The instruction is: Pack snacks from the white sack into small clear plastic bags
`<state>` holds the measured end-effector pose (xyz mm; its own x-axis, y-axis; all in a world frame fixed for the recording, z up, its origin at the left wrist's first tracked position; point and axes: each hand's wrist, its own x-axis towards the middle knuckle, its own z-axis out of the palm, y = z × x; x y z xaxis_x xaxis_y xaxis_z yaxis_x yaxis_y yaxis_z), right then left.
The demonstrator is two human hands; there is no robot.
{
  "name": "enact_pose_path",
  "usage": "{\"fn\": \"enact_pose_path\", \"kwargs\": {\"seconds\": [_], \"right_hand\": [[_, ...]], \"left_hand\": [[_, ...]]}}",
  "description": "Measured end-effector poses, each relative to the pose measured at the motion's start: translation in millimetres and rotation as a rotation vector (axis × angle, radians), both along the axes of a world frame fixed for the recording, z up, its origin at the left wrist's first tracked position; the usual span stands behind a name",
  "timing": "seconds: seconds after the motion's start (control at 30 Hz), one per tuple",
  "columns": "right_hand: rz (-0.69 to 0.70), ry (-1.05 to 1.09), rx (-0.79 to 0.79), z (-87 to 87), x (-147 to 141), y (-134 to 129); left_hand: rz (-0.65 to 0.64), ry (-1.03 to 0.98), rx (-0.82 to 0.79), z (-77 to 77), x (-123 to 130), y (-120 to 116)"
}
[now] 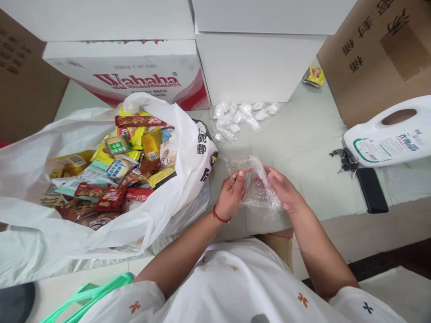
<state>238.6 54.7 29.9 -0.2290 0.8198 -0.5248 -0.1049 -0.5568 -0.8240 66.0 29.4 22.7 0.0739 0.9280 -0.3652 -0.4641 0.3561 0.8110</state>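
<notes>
A crinkled clear plastic bag is stretched between my two hands, above the pale green cloth near the front edge. My left hand, with a red string on the wrist, pinches the bag's left side between thumb and fingers. On the other side, my right hand has its fingers curled at the bag, partly hidden by the plastic. Beyond the hands lies a cluster of small white wrapped pieces. To the left, a large white bag gapes, full of colorful snack packets.
A Wahaha carton and white boxes line the back. At right are a brown carton, a white detergent bottle, keys, a black phone and a small yellow packet. A green strap shows below left.
</notes>
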Motion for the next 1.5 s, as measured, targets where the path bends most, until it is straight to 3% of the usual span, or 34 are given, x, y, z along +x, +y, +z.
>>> {"fn": "enact_pose_path", "kwargs": {"seconds": [0.1, 0.27, 0.37, 0.47, 0.57, 0.63, 0.87, 1.07, 1.3, 1.5], "right_hand": [[0.046, -0.083, 0.075, 0.9, -10.2, 11.3], [-0.199, -0.126, 0.075, -8.9, 19.8, 25.6], [-0.245, -0.184, 0.161, -7.5, 23.9, 22.1], [-0.164, -0.322, 0.338, 3.4, 1.5, 10.6], [0.003, -0.359, 0.432, 10.8, -28.6, 1.7], [0.056, -0.268, 0.400, 8.4, -43.0, -0.2], [-0.094, 0.027, 0.099, -9.8, -44.6, 2.4], [-0.193, 0.043, 0.117, 0.0, -17.1, 11.0], [-0.055, 0.119, 0.031, 3.7, -40.7, 8.5], [-0.101, 0.081, 0.036, 3.9, -29.9, 14.5]], "left_hand": [[-0.019, 0.028, -0.015, 1.0, -7.8, -4.3], [0.082, 0.009, -0.155, 2.4, -35.6, -5.4], [0.085, -0.005, -0.182, 4.9, -41.4, -5.6], [0.035, -0.021, -0.143, 9.1, -33.8, -7.1], [-0.046, -0.074, -0.089, 13.3, -23.3, -8.7], [-0.088, -0.124, -0.078, 14.9, -19.3, -9.1], [-0.137, -0.297, -0.202, 10.4, -30.5, -8.1], [-0.163, -0.354, -0.196, 7.3, -49.7, -5.5], [-0.276, -0.324, -0.178, 8.0, -37.8, -8.9], [-0.193, -0.246, -0.227, 8.7, -45.9, -7.4]]}}
